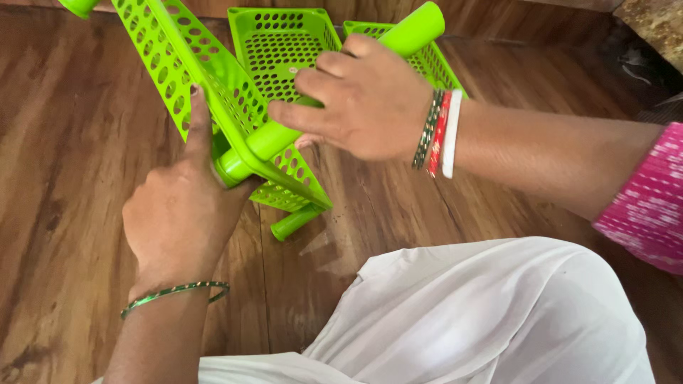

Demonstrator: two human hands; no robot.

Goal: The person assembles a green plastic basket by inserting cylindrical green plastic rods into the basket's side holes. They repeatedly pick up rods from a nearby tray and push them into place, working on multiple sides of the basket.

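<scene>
Nearest camera: white cloth (pixel 484 313) over the person's lap, low in the head view; a pink patterned sleeve (pixel 644 206) at the right edge.
Surface: wooden floor (pixel 64 142), brown planks; everything rests on it or is held just above it.
Left hand (pixel 178 213): clenched round the lower end of a green plastic tube (pixel 274 139), index finger stretched up along the tilted perforated tray (pixel 192 64), apparently to brace tray and tube together. Thin green bangle (pixel 174 291) on that wrist.
Right hand (pixel 359 96): wrapped over the middle of the same tube, fingers curled on top, gripping it; the tube's far end sticks out past the knuckles. Striped bangles (pixel 439 131) at the wrist.
Tube position: slanted, passing through the tray's corner.
Second tube (pixel 295 222): short stub beneath the tray's lower corner, tip near the floor.
Containers: two more perforated green baskets (pixel 281 43) behind the hands, upright; nothing visible inside them, nor in the tilted tray.
</scene>
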